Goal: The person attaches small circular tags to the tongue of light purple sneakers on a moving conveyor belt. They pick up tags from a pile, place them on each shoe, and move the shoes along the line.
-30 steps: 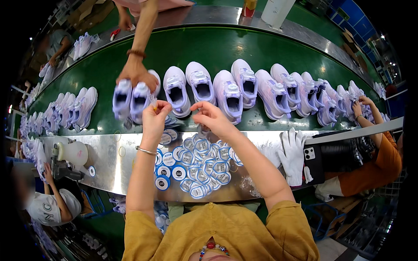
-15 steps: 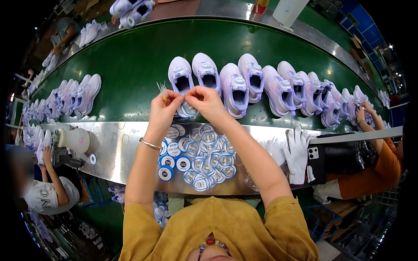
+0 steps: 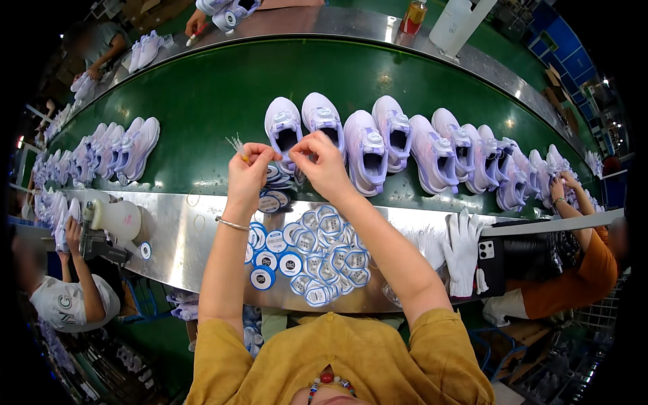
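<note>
My left hand [image 3: 248,174] is closed on a small bundle of thin clear plastic tag strings [image 3: 235,143] with a yellow bit at its base; the loose ends fan out past the fingers. My right hand [image 3: 322,166] is pinched beside it, fingertips together, and what it holds is too small to make out. Both hands are over the heel side of a pair of pale lilac sneakers [image 3: 283,121]. Under my left hand is a small stack of round hang tags [image 3: 273,201]. Closer to me lies a pile of white-and-blue hang tags [image 3: 329,250].
More lilac sneakers [image 3: 432,152] line the green belt [image 3: 209,88] to the right and left. White gloves [image 3: 462,250] and a phone [image 3: 486,250] lie on the metal ledge [image 3: 175,250]. A white plastic jug [image 3: 121,219] stands left. Co-workers sit at both sides.
My hands, nearly touching before, are slightly farther apart, and the stacked tags beneath them show more. The whole view has shifted a little. Across the belt, a person's hand with a red tool has appeared.
</note>
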### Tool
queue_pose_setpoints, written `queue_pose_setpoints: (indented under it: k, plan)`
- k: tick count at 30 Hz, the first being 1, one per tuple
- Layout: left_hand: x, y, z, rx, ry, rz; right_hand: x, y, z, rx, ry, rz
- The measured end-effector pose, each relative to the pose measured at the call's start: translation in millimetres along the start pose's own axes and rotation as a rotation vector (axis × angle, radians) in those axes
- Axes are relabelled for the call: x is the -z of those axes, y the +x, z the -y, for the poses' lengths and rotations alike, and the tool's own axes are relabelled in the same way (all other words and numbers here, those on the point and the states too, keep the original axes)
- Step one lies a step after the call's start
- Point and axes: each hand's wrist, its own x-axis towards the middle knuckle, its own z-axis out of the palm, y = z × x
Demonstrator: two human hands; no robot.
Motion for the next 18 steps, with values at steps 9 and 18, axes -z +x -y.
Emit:
queue_pose_setpoints:
  k: [9, 18]
  plan:
    - [0.3, -5.1, -0.7, 0.062, -0.050, 0.117, 5.5, 7.1, 6.2, -0.393, 0.430, 0.178]
    - [-0.6, -6.1, -2.5, 0.023, -0.035, 0.161, 5.1, 8.4, -0.1, -0.320, 0.396, 0.253]
